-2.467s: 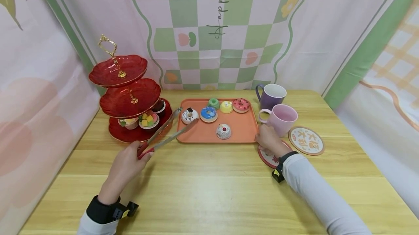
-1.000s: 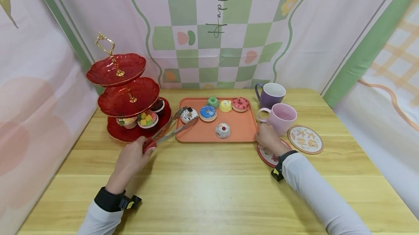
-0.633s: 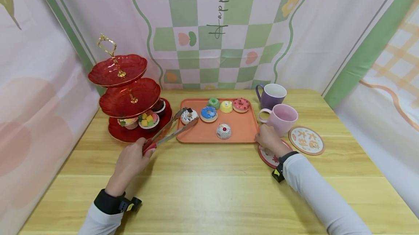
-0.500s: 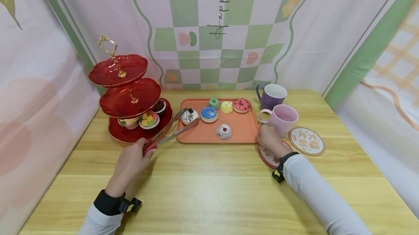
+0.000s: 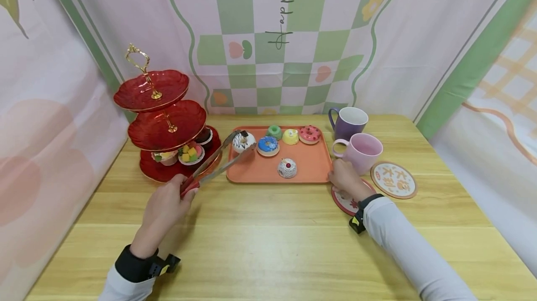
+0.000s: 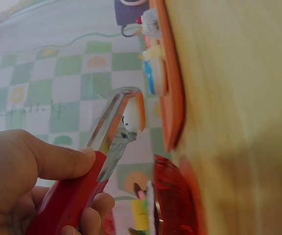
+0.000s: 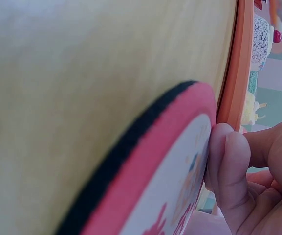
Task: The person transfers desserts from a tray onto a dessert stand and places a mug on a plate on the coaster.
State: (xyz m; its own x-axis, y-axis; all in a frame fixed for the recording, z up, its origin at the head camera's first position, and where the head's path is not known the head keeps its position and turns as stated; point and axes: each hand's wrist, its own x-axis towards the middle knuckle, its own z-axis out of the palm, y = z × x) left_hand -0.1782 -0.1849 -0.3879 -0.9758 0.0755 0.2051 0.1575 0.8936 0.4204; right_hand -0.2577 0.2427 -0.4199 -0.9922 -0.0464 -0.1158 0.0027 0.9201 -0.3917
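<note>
My left hand (image 5: 165, 208) grips the red handles of metal tongs (image 5: 226, 165). Between the tong tips is a white doughnut with dark drizzle (image 5: 243, 142). The left wrist view shows this doughnut (image 6: 135, 115) held up on edge, apart from the orange tray (image 6: 172, 105). At the tray's right end, my right hand (image 5: 346, 181) pinches the rim, its fingers bent; the right wrist view shows the fingertips (image 7: 224, 142) against it. Under that hand lies a red-edged round coaster (image 5: 344, 204). A blue doughnut (image 5: 268, 146) sits nearest the held one.
Left stands a red three-tier stand (image 5: 168, 126), cupcakes (image 5: 190, 153) on its bottom plate. The tray also bears a pink doughnut (image 5: 309, 134), a green ring (image 5: 274, 132), a yellow cake (image 5: 290, 136) and a white cake (image 5: 287, 168). Purple mug (image 5: 348, 124), pink mug (image 5: 361, 152) and another coaster (image 5: 393, 180) stand right.
The tongs have come around the white doughnut and closed on it. It has risen slightly from the tray, and my left hand has shifted a little left. The right hand keeps its place.
</note>
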